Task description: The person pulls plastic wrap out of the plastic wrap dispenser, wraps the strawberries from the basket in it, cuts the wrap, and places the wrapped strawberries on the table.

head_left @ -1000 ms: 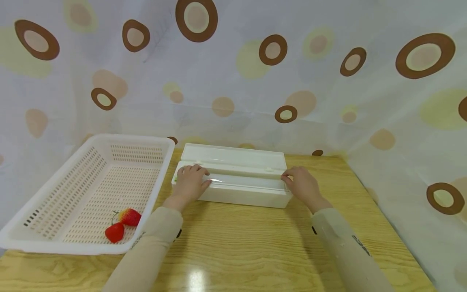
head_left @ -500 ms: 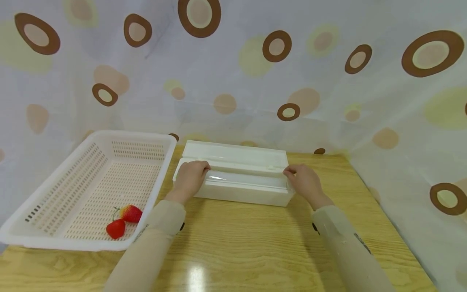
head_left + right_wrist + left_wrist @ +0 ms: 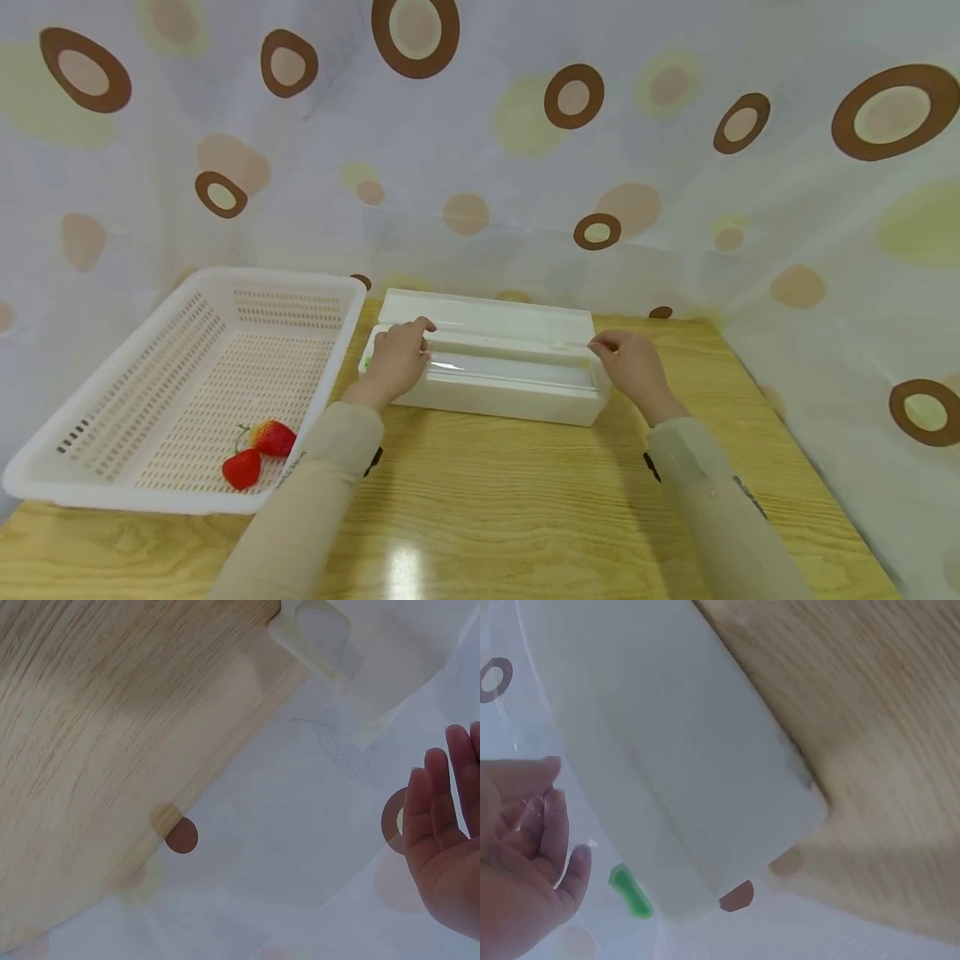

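A long white cling film dispenser [image 3: 495, 402] lies on the table, its lid [image 3: 487, 311] swung back and a shiny roll of cling film [image 3: 510, 369] inside. At its left end, my left hand [image 3: 397, 358] has its index finger raised in the head view. In the left wrist view, thumb and a fingertip meet, with glints of clear film around them. At the right end my right hand [image 3: 633, 367] pinches the film's edge between thumb and index finger. Other fingers [image 3: 442, 795] look nearly straight in the right wrist view; the pinch falls outside it. A green piece [image 3: 630, 891] shows on the dispenser.
A white perforated basket [image 3: 341, 358] stands left of the dispenser, holding a strawberry [image 3: 273, 438] and a smaller red fruit [image 3: 242, 470]. The wooden table [image 3: 510, 517] extends in front. A patterned curtain [image 3: 480, 150] hangs behind and to the right.
My left fingers came together at the film, then the index finger lifted. My right hand keeps its pinch, having shifted slightly right. The head view has moved a little.
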Demonstrator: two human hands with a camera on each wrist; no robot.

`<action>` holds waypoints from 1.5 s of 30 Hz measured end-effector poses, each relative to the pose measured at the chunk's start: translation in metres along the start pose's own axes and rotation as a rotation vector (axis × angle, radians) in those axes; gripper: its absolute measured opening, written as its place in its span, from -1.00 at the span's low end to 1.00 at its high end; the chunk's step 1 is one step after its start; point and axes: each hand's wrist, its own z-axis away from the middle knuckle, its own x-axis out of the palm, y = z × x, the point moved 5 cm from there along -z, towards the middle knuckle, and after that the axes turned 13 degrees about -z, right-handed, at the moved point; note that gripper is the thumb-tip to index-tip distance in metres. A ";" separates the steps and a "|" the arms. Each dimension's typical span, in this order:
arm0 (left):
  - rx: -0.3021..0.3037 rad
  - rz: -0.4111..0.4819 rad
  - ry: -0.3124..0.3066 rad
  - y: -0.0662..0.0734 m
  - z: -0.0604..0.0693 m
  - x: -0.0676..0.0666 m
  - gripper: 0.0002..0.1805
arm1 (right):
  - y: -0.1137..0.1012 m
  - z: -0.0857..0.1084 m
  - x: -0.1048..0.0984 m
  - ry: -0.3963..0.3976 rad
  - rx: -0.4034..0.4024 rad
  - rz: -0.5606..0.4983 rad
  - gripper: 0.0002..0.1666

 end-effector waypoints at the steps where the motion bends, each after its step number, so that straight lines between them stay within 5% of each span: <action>1: 0.004 -0.010 0.008 0.000 0.000 -0.002 -0.66 | 0.000 0.000 -0.001 0.003 0.000 -0.002 -0.71; 6: -0.029 -0.162 0.053 0.001 0.001 -0.016 -0.86 | -0.003 0.000 -0.005 0.000 0.008 -0.015 -0.70; 11: -0.125 -0.276 -0.037 -0.002 -0.001 -0.023 -0.87 | -0.004 -0.001 -0.009 -0.002 0.031 -0.030 -0.68; 20: -0.156 -0.262 -0.142 -0.002 -0.002 -0.035 -0.85 | -0.006 -0.003 -0.016 -0.006 0.064 -0.094 -0.64; 30: -0.151 -0.244 -0.124 0.004 -0.002 -0.056 -0.83 | -0.010 -0.002 -0.022 0.006 0.100 -0.140 -0.62; 36: -0.099 -0.215 -0.150 0.005 -0.005 -0.063 -0.79 | -0.012 -0.003 -0.024 0.039 0.123 -0.184 -0.65; 45: -0.058 -0.216 -0.160 0.004 -0.008 -0.074 -0.74 | -0.019 -0.005 -0.028 0.089 0.145 -0.375 -0.67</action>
